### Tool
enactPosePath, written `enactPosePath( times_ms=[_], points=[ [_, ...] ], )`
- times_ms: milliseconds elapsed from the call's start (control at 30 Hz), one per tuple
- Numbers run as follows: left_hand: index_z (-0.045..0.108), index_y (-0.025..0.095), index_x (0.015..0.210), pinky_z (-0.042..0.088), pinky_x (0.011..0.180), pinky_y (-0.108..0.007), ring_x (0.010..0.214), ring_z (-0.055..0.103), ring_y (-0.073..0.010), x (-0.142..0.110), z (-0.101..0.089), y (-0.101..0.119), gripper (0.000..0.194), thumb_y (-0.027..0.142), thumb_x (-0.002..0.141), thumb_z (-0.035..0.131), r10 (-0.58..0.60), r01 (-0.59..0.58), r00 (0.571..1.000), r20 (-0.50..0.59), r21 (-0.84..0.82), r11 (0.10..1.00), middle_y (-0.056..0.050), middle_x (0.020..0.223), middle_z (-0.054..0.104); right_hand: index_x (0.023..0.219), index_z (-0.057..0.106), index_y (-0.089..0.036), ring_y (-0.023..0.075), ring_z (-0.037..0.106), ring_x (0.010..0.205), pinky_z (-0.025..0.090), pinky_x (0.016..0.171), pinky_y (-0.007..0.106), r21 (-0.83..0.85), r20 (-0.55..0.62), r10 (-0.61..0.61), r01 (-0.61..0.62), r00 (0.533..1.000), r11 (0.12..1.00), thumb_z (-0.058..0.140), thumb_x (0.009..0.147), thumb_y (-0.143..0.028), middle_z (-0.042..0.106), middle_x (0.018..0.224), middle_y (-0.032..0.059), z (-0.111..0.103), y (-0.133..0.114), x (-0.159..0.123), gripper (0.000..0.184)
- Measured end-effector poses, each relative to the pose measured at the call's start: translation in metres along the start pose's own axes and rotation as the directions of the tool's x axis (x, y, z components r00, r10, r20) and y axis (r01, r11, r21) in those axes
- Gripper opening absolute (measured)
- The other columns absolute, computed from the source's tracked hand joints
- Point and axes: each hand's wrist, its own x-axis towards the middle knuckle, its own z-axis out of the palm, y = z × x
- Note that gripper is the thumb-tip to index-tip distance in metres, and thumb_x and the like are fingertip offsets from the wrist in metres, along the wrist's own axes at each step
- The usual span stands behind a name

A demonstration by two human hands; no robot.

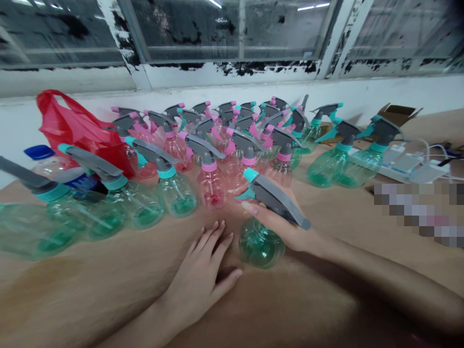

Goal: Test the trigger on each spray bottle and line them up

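Observation:
My right hand point(290, 229) is wrapped round the neck of a clear green spray bottle point(261, 249) with a grey and teal trigger head. The bottle is upright at the front of the group, its nozzle pointing away to the left. To its left, my left hand point(205, 270) lies palm down on the wooden table point(108, 299), fingers stretched out and holding nothing. Just beyond my fingertips are a pink spray bottle point(212, 186) and a green spray bottle point(177, 193). My right fingers are partly hidden behind the trigger head.
Several more pink and green spray bottles crowd the back of the table, with green ones point(136, 205) along the left. A red plastic bag point(87, 130) and a blue-capped bottle point(47, 162) stand behind those. At right are a power strip point(391, 162) and a cardboard box point(398, 116).

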Motion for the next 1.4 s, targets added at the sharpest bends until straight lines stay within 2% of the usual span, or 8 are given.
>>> enactPosePath(
  times_ms=[167,367,533,800,967,1033,1200,1400],
  points=[
    [0.048,0.010,0.137,0.035,0.107,-0.055,0.133,0.041,-0.0359,-0.001,-0.001,0.001,0.060,0.048,0.091,0.057,0.009,-0.009,1.000,0.006,0.004,1.000,-0.019,0.145,0.044,0.088,0.058,-0.022,0.0126,0.051,0.064,0.047,0.060,0.028,0.002,0.006,0.016,-0.016,1.000,1.000,0.065,0.084,-0.033,0.051,0.071,-0.0033,-0.001,-0.002,-0.001,0.014],
    [0.047,0.010,0.138,0.036,0.105,-0.056,0.134,0.040,-0.0356,0.000,-0.001,0.000,0.059,0.048,0.093,0.054,0.009,-0.009,1.000,0.011,0.017,1.000,-0.020,0.147,0.042,0.096,0.060,-0.023,0.0142,0.054,0.066,0.047,0.062,0.030,-0.040,0.018,0.009,-0.008,1.000,0.999,0.063,0.085,-0.033,0.057,0.076,-0.0017,-0.002,-0.004,0.000,0.015],
    [0.047,0.013,0.138,0.035,0.107,-0.054,0.135,0.038,-0.0345,0.000,0.000,0.000,0.058,0.050,0.093,0.053,-0.002,0.002,1.000,0.009,0.007,1.000,-0.018,0.148,0.042,0.085,0.053,-0.023,0.0116,0.050,0.059,0.045,0.058,0.027,-0.046,0.029,0.001,0.000,1.000,0.999,0.063,0.085,-0.029,0.053,0.071,-0.0041,-0.002,-0.010,0.003,0.011],
    [0.048,0.011,0.137,0.036,0.106,-0.054,0.134,0.040,-0.0353,0.001,-0.001,0.000,0.059,0.050,0.093,0.053,-0.001,0.001,1.000,0.023,0.021,1.000,-0.019,0.146,0.043,0.068,0.044,-0.023,0.0099,0.040,0.055,0.037,0.050,0.025,-0.128,0.053,-0.054,0.060,0.997,0.990,0.059,0.089,-0.032,0.043,0.063,-0.0049,-0.003,-0.012,0.006,0.027],
    [0.049,0.010,0.136,0.037,0.104,-0.056,0.133,0.040,-0.0365,0.000,0.000,0.000,0.060,0.050,0.093,0.054,0.001,-0.001,1.000,0.018,0.023,1.000,-0.020,0.146,0.044,0.085,0.056,-0.023,0.0106,0.047,0.059,0.041,0.053,0.025,-0.013,0.071,-0.027,0.028,0.997,1.000,0.062,0.087,-0.035,0.053,0.074,-0.0034,-0.002,-0.009,0.005,0.013],
    [0.048,0.011,0.137,0.037,0.105,-0.056,0.134,0.040,-0.0360,0.000,0.000,0.000,0.060,0.050,0.092,0.054,-0.001,0.000,1.000,0.016,0.019,1.000,-0.019,0.146,0.044,0.088,0.057,-0.024,0.0107,0.049,0.059,0.043,0.053,0.025,0.027,0.057,-0.002,0.001,0.998,1.000,0.065,0.086,-0.035,0.055,0.076,-0.0030,-0.001,-0.005,0.005,0.014],
    [0.048,0.010,0.136,0.036,0.106,-0.056,0.133,0.041,-0.0356,0.000,-0.001,0.001,0.060,0.050,0.093,0.054,0.005,-0.006,1.000,0.021,0.019,1.000,-0.020,0.145,0.044,0.092,0.059,-0.023,0.0107,0.051,0.062,0.045,0.057,0.025,0.017,0.024,0.015,-0.015,1.000,1.000,0.065,0.085,-0.034,0.055,0.075,-0.0036,0.000,0.000,0.002,0.014],
    [0.046,0.012,0.138,0.036,0.106,-0.054,0.134,0.040,-0.0338,-0.001,0.001,0.001,0.058,0.048,0.092,0.054,0.001,-0.001,1.000,0.015,0.027,1.000,-0.018,0.147,0.042,0.101,0.062,-0.022,0.0124,0.060,0.068,0.049,0.064,0.026,-0.012,0.046,0.008,-0.008,0.999,1.000,0.062,0.087,-0.033,0.066,0.086,-0.0001,-0.001,-0.004,0.002,0.018]
  ],
)
